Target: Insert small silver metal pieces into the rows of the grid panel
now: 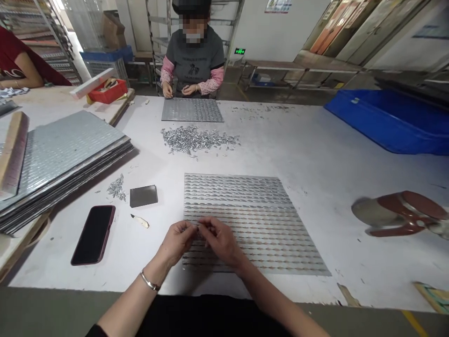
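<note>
Hands are meeting over near edge of slotted tray [252, 220] w/ rows of small metal pieces. Left hand [178, 241] & right hand [219, 241] are both pinching, fingertips closed on tiny piece [199, 226] btwn them. Best keeping pinch light, wrists low, piece aligned w/ row. Loose pile [196, 139] is sitting further back.
</note>
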The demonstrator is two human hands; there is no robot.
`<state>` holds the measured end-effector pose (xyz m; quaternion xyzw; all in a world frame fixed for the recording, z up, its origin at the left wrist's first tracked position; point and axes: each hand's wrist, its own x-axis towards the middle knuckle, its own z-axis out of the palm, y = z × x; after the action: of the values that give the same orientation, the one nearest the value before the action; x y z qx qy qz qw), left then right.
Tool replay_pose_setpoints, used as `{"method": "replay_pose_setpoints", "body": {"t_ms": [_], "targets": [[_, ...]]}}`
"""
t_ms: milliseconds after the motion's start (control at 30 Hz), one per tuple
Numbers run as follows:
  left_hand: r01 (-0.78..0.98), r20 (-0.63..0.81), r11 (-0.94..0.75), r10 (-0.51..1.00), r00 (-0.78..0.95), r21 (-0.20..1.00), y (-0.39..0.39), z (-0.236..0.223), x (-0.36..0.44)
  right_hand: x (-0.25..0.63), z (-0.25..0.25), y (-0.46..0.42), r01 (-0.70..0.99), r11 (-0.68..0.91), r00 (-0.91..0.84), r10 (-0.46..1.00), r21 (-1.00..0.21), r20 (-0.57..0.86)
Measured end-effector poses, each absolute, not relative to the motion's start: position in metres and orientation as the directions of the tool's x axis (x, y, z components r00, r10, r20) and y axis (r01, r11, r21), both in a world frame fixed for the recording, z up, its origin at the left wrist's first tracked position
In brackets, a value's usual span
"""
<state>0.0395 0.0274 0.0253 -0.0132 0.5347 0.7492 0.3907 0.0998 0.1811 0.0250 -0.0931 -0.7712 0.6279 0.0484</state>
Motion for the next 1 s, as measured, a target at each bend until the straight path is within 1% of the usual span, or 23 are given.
{"method": "replay_pose_setpoints", "body": {"t_ms": [100,167,233,300,333,400,467,567,700,867,1000], "targets": [[-0.612,-0.449,-0.114,0.579,-0.681,0.782,0.046,0.032,0.042,0.108,0.026,0.187,0.059,0.131,-0.968,0.251,-0.990,-0.024],[-0.613,-0.447,-0.110,0.586,-0.676,0.783,0.057,0.032,0.039,0.105,0.023,0.195,0.068,0.067,-0.963,0.264,-0.995,-0.048],[-0.604,-0.442,-0.105,0.587,-0.679,0.790,0.064,0.029,0.034,0.097,0.019,0.203,0.095,0.049,-0.964,0.253,-0.994,-0.079],[-0.590,-0.444,-0.096,0.565,-0.695,0.801,0.066,0.023,0.029,0.086,0.015,0.208,0.128,0.101,-0.957,0.273,-0.987,-0.096],[-0.585,-0.450,-0.092,0.547,-0.706,0.806,0.065,0.020,0.026,0.081,0.012,0.210,0.141,0.151,-0.949,0.302,-0.978,-0.090],[-0.583,-0.466,-0.071,0.526,-0.711,0.810,0.059,0.016,0.022,0.068,0.006,0.209,0.150,0.288,-0.926,0.377,-0.946,-0.032],[-0.588,-0.479,-0.043,0.535,-0.696,0.808,0.052,0.015,0.018,0.056,0.000,0.208,0.156,0.433,-0.902,0.429,-0.888,0.051],[-0.599,-0.487,0.004,0.585,-0.648,0.801,0.045,0.018,0.013,0.044,-0.006,0.205,0.193,0.576,-0.889,0.446,-0.795,0.107],[-0.608,-0.492,0.026,0.616,-0.616,0.794,0.045,0.020,0.012,0.039,-0.009,0.205,0.207,0.652,-0.908,0.406,-0.730,0.105],[-0.622,-0.512,0.026,0.594,-0.620,0.783,0.048,0.020,0.013,0.039,-0.011,0.203,0.229,0.662,-0.913,0.401,-0.713,0.079],[-0.620,-0.512,0.023,0.590,-0.625,0.784,0.047,0.020,0.014,0.037,-0.011,0.203,0.249,0.697,-0.908,0.409,-0.672,0.088]]}}
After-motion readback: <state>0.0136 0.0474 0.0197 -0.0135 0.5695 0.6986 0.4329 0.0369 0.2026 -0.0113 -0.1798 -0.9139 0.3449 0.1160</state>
